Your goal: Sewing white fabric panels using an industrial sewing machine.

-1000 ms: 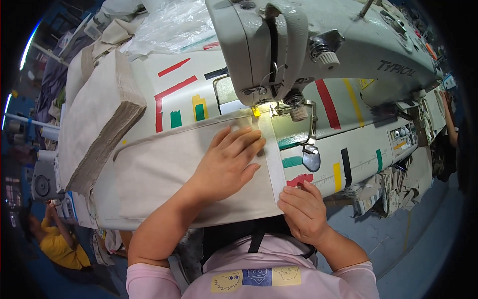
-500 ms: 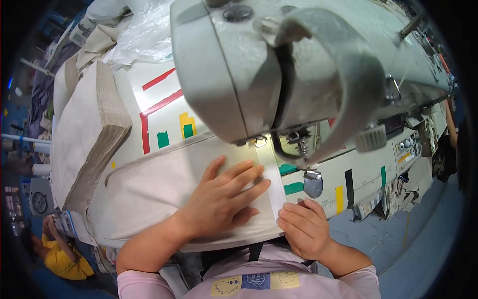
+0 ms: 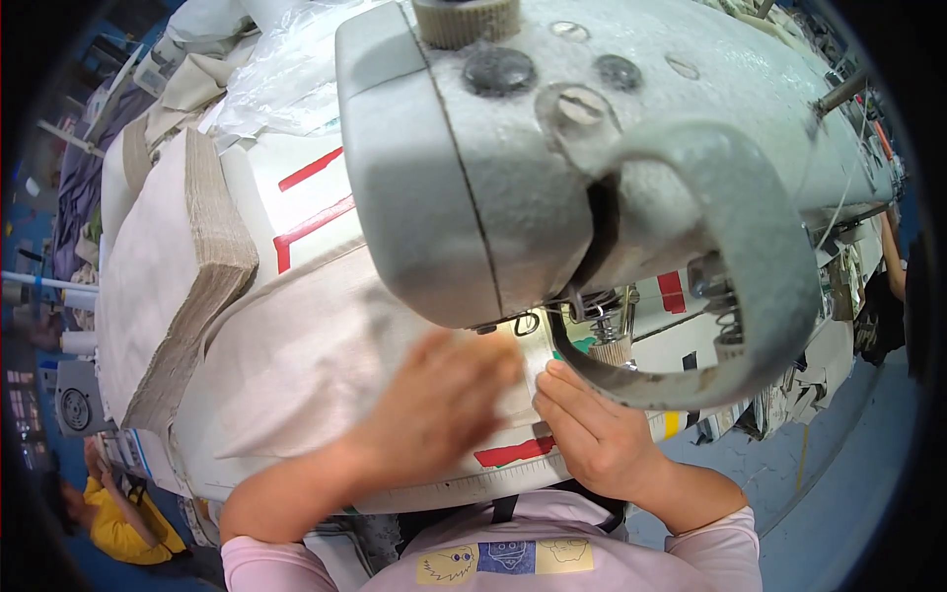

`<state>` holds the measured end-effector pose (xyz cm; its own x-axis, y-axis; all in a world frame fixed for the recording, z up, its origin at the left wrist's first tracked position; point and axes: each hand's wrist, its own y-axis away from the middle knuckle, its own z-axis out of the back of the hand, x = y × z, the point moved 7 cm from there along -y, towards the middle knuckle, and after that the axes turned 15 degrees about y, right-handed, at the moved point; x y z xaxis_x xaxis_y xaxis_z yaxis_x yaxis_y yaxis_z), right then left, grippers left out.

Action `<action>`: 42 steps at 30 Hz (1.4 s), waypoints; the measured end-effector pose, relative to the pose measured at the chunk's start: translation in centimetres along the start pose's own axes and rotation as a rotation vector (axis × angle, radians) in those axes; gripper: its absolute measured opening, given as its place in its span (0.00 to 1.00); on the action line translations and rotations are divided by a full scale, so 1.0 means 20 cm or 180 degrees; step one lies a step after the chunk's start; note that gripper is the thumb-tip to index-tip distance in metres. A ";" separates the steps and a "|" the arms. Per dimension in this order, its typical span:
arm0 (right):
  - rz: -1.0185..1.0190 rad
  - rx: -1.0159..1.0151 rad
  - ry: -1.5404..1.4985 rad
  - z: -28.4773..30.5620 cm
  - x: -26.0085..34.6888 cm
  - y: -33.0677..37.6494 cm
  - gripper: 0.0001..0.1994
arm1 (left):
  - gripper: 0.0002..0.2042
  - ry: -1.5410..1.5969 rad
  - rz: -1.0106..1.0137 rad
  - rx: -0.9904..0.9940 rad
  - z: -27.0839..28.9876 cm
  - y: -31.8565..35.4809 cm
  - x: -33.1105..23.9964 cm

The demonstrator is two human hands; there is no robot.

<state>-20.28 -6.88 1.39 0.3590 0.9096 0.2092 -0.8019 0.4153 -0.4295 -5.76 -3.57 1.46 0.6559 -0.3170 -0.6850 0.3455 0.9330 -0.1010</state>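
A beige cloth panel (image 3: 296,365) lies on the sewing machine bed, its right edge running under the head of a pale sewing machine (image 3: 424,187). Beside that edge a white fabric strip (image 3: 539,357) shows below the needle area, mostly covered by hands. My left hand (image 3: 424,400) is over the panel just left of the strip, its fingers smeared by motion. My right hand (image 3: 597,429) is closed at the strip, fingers pressed together and fingertips close to the presser area. Its thumb is hidden. The needle is hidden behind the machine head.
A thick stack of beige cloth pieces (image 3: 163,266) stands on the left. Clear plastic wrapping (image 3: 286,84) lies behind it. A curved metal lever (image 3: 779,257) hangs at the machine's front right. Coloured tape strips (image 3: 515,452) mark the table. A person in yellow (image 3: 128,518) sits far left.
The cloth and strip have moved away from me under the machine, baring red tape at the near edge. My right hand has moved forward and left; my left hand has become blurred.
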 end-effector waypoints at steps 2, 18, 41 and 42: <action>0.0039 -0.0029 0.0029 0.02 0.01 0.00 0.12 | 0.26 -0.0117 -0.0148 0.0150 -0.10 0.09 -0.10; -0.0179 0.0230 0.0332 -0.05 -0.09 -0.16 0.17 | 0.33 -0.0261 -0.0659 0.0152 0.07 -0.01 0.08; -0.0095 0.0406 0.0101 -0.20 -0.26 -0.23 0.14 | 0.17 0.0530 0.0069 0.0132 0.20 -0.25 0.28; -0.0098 0.0416 0.0118 -0.20 -0.26 -0.23 0.14 | 0.17 0.0525 0.0081 0.0127 0.20 -0.23 0.26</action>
<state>-16.68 -13.50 -1.23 0.3999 0.8973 0.1868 -0.8447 0.4400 -0.3048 -1.13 -10.14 1.22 0.5470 -0.2581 -0.7964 0.3587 0.9318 -0.0556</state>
